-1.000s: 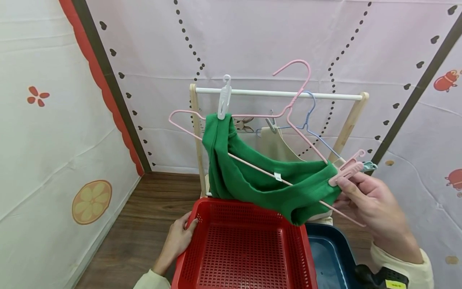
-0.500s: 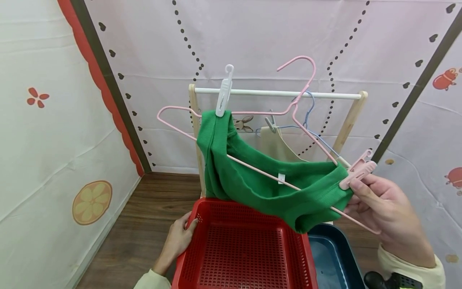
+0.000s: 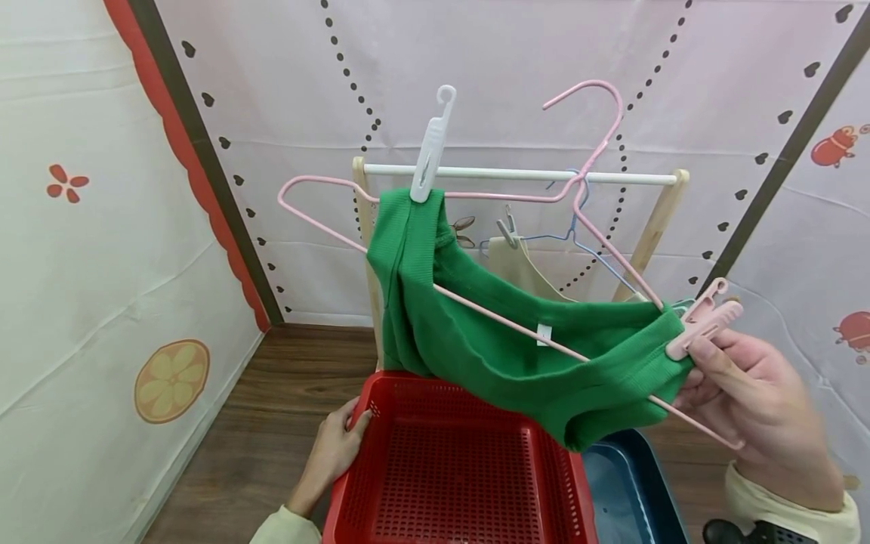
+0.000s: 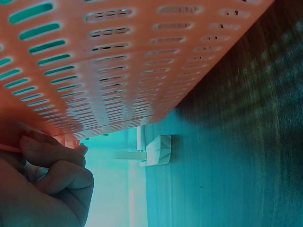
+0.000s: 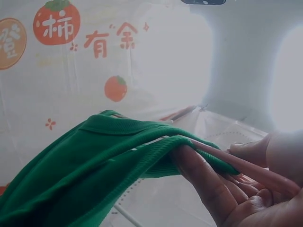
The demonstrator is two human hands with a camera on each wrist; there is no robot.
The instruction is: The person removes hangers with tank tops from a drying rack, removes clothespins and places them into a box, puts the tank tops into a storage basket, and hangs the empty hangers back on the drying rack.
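My right hand (image 3: 768, 408) holds one shoulder end of a pink clothes hanger (image 3: 598, 147), with a green tank top (image 3: 476, 325) on it. Its fingers lie under the fabric in the right wrist view, where the tank top (image 5: 90, 165) slopes away to the left. A pink clothespin (image 3: 703, 321) clips the strap beside the thumb; a white clothespin (image 3: 431, 155) clips the other strap. The hook hangs on nothing. My left hand (image 3: 336, 446) grips the rim of a red perforated basket (image 3: 469, 483), its fingers curled against the outer wall in the left wrist view.
Behind the tank top stands a wooden rack with a white rail (image 3: 503, 174). A blue hanger (image 3: 578, 227) hangs there with a beige garment (image 3: 516, 268) clipped on. A dark blue tub (image 3: 625, 476) stands right of the basket. Printed fabric walls enclose the space.
The right hand has moved right, bringing the hanger and tank top closer to the head camera; the hook has risen. The left hand and basket have stayed still.
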